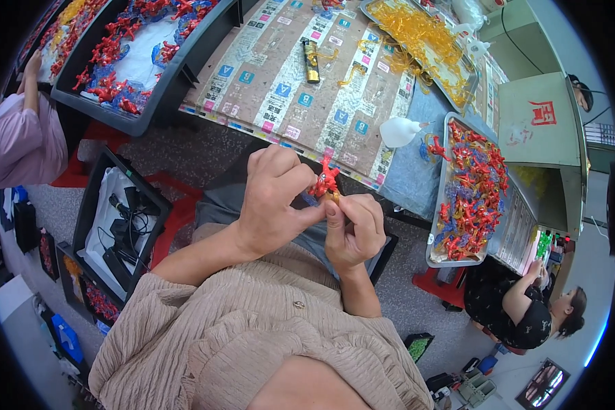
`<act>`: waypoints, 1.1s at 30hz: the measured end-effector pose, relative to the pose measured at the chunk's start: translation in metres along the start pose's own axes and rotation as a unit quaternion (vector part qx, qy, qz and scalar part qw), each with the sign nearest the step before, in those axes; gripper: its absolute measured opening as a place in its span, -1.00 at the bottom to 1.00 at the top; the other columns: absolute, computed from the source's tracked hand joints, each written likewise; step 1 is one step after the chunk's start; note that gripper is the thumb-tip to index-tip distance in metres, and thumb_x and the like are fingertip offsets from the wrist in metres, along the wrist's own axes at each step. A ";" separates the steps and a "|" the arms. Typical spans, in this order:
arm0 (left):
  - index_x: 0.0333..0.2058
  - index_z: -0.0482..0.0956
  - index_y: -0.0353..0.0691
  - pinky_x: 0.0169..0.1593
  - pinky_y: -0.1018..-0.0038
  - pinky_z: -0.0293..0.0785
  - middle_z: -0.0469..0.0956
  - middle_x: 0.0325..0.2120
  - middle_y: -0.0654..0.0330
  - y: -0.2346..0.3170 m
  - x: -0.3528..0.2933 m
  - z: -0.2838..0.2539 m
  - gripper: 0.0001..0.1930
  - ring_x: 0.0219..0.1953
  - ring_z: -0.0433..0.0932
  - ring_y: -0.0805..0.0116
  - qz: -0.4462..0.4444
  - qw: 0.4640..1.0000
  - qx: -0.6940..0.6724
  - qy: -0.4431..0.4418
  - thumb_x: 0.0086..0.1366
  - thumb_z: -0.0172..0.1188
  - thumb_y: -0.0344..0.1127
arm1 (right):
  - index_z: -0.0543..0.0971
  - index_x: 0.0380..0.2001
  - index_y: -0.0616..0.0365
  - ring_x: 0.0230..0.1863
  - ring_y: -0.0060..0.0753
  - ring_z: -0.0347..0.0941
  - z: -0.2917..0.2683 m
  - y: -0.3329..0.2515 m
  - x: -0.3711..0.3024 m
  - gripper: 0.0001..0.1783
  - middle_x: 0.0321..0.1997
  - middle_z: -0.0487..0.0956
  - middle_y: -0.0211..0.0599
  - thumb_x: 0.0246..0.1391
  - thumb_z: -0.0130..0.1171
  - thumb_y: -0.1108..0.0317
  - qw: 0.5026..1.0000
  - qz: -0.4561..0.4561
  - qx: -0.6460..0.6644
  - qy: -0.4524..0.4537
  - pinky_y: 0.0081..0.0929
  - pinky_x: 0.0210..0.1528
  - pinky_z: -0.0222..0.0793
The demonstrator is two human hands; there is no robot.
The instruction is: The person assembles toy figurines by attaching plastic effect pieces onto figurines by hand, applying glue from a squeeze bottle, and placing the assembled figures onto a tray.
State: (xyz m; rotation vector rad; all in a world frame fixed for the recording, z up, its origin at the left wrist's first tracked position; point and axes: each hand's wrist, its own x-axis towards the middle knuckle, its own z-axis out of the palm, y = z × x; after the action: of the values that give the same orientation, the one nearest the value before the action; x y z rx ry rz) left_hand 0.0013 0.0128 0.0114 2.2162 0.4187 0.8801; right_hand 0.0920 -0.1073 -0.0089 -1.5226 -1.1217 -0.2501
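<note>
In front of my chest, just off the near table edge, I hold a small red plastic figure [326, 179] with clear blue and pinkish bits on it. My left hand [270, 201] is closed round its left side, fingers curled and thumb pressed in. My right hand [355, 231] pinches a small translucent yellow piece [333, 197] against the figure's lower end. Whether the piece is joined to the figure cannot be made out; fingertips cover part of both.
A metal tray [432, 239] of red and blue figures lies right, beside a white squeeze bottle [399, 132]. Another tray [451, 96] holds yellow strips. A black-gold tube [311, 61] lies on the printed table cover [266, 89]. A black bin [140, 126] stands left. Two people work nearby.
</note>
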 end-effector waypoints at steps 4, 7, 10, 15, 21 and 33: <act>-0.54 0.43 -0.12 -0.18 0.32 0.13 0.29 -0.52 0.27 0.000 0.000 0.001 -0.70 -0.36 0.32 0.27 0.006 1.000 0.002 0.008 -0.19 0.40 -0.23 | 0.53 -0.39 0.30 -0.49 -0.37 0.41 0.001 0.001 -0.002 -0.84 -0.45 0.51 -0.21 -0.05 0.31 0.52 1.000 -0.013 0.004 0.001 -0.50 -0.45 0.32; -0.54 0.43 -0.13 -0.19 0.32 0.12 0.28 -0.52 0.26 0.000 -0.001 0.000 -0.71 -0.37 0.31 0.27 0.019 1.000 0.016 0.016 -0.19 0.39 -0.24 | 0.52 -0.39 0.29 -0.48 -0.36 0.42 0.002 -0.001 0.000 -0.83 -0.44 0.52 -0.20 -0.05 0.31 0.52 1.000 -0.006 -0.007 -0.007 -0.50 -0.43 0.33; -0.54 0.42 -0.13 -0.19 0.32 0.12 0.27 -0.52 0.26 0.000 -0.002 0.001 -0.71 -0.37 0.31 0.26 0.037 0.998 0.034 0.025 -0.20 0.37 -0.25 | 0.51 -0.38 0.29 -0.46 -0.36 0.42 0.006 -0.004 -0.001 -0.83 -0.43 0.52 -0.19 -0.06 0.31 0.54 1.000 0.014 -0.001 0.004 -0.51 -0.41 0.33; -0.54 0.41 -0.14 -0.19 0.30 0.12 0.25 -0.52 0.24 0.000 -0.005 0.004 -0.72 -0.38 0.30 0.25 0.050 0.997 0.051 0.039 -0.20 0.35 -0.26 | 0.47 -0.43 0.26 -0.45 -0.39 0.38 0.011 -0.006 -0.004 -0.85 -0.46 0.48 -0.22 -0.07 0.24 0.61 0.998 0.052 -0.002 0.024 -0.52 -0.40 0.31; -0.53 0.40 -0.14 -0.20 0.30 0.13 0.26 -0.51 0.22 0.002 -0.006 0.010 -0.73 -0.37 0.31 0.22 0.034 0.997 0.048 0.045 -0.15 0.32 -0.24 | 0.40 -0.49 0.22 -0.50 -0.44 0.30 0.017 -0.004 -0.002 -0.84 -0.51 0.40 -0.29 -0.07 0.18 0.63 0.998 0.037 -0.017 0.057 -0.54 -0.44 0.22; -0.48 0.45 -0.17 -0.20 0.31 0.15 0.30 -0.51 0.23 -0.001 -0.006 0.013 -0.69 -0.38 0.33 0.21 0.042 0.996 0.024 0.077 -0.21 0.37 -0.27 | 0.44 -0.47 0.24 -0.46 -0.49 0.30 0.013 -0.004 0.000 -0.81 -0.45 0.41 -0.30 -0.11 0.28 0.61 0.982 0.156 0.100 0.030 -0.56 -0.42 0.26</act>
State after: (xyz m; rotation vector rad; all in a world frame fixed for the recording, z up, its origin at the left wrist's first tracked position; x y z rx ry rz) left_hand 0.0061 0.0040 0.0015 2.2316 0.4257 1.1002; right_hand 0.0838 -0.0970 -0.0104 -1.4759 -0.8191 0.0313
